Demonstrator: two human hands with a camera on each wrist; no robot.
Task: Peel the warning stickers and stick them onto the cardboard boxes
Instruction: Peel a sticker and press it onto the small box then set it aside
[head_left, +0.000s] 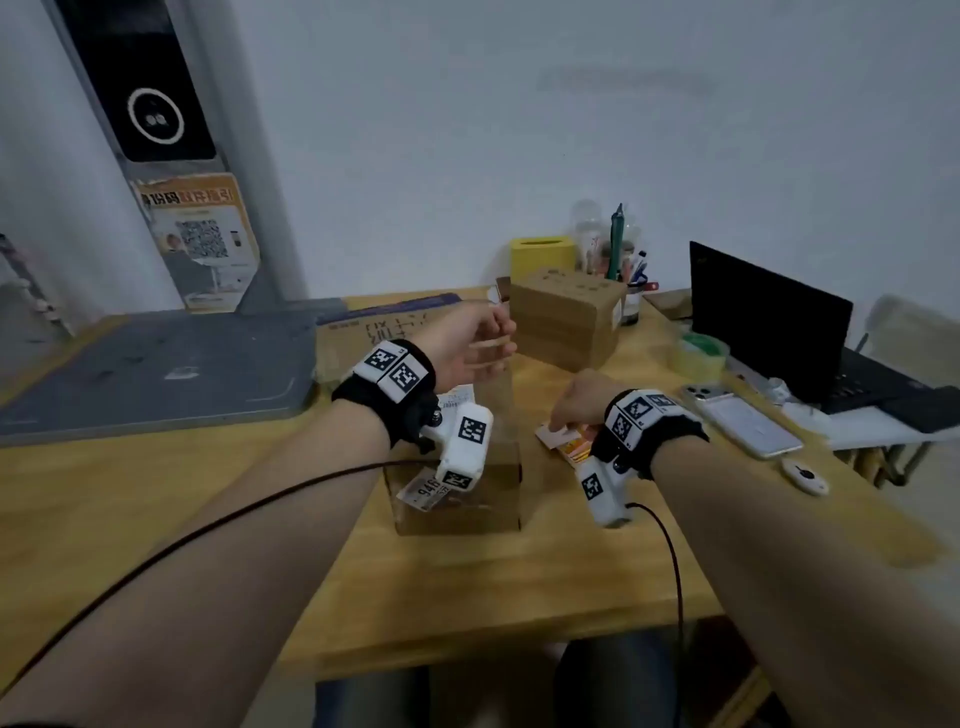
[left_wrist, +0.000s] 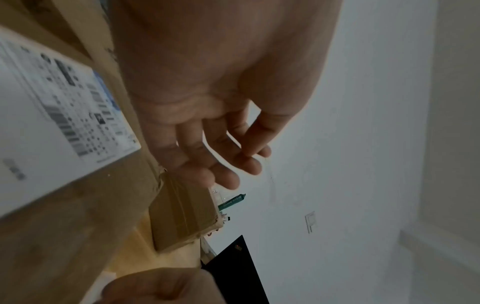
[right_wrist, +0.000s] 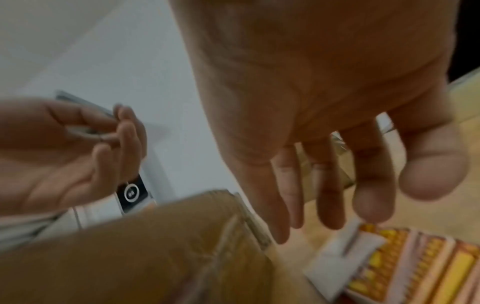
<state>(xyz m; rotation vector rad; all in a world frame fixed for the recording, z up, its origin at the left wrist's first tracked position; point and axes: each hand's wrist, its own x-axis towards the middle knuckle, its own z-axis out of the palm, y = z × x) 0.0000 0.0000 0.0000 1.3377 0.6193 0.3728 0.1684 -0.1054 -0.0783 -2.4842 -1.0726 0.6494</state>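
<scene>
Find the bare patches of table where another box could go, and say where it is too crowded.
Free: the wooden table between its near edge and the cardboard box, and the stretch left of that box, below the grey mat. Crowded: the right side, with sticker sheets, phone, tape roll and laptop.

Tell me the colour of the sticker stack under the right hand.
Orange and yellow stickers on white backing, clearest in the right wrist view.

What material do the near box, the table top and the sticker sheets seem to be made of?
Near box: brown cardboard, matte, with glossy clear tape along the seam.
Table top: light wood, probably sealed; grain lines show.
Sticker sheets: printed paper, orange and yellow on white backing; finish unclear, blurred.
</scene>
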